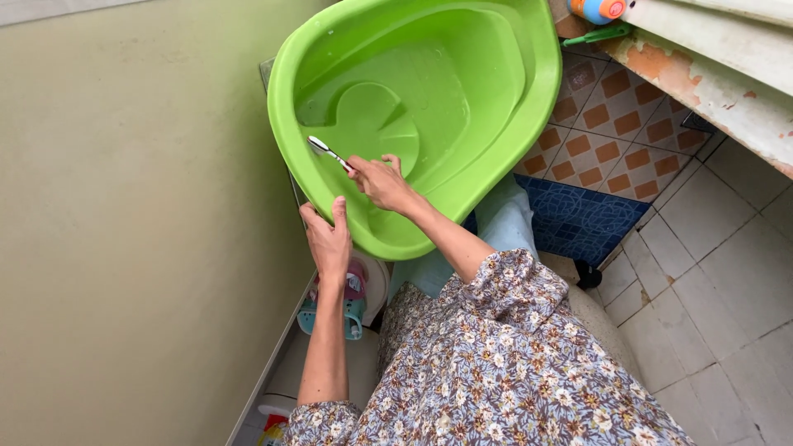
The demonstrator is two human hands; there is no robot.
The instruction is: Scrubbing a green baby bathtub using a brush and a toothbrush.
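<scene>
A large bright green plastic tub point(462, 49) is tilted up in front of me, its wet inside facing me. My left hand point(329, 239) grips the tub's near rim at the lower left. My right hand point(382, 182) reaches inside the tub and holds a small brush with a white head point(324, 149), pressed against the raised part of the tub's floor. My floral sleeves fill the lower middle of the view.
A pale wall stands close on the left. A blue patterned mat point(578, 219) and tiled floor point(710, 272) lie to the right. A worn ledge point(702, 78) at the top right bears a blue-and-orange bottle point(596, 10). Teal sandals point(353, 301) lie below the tub.
</scene>
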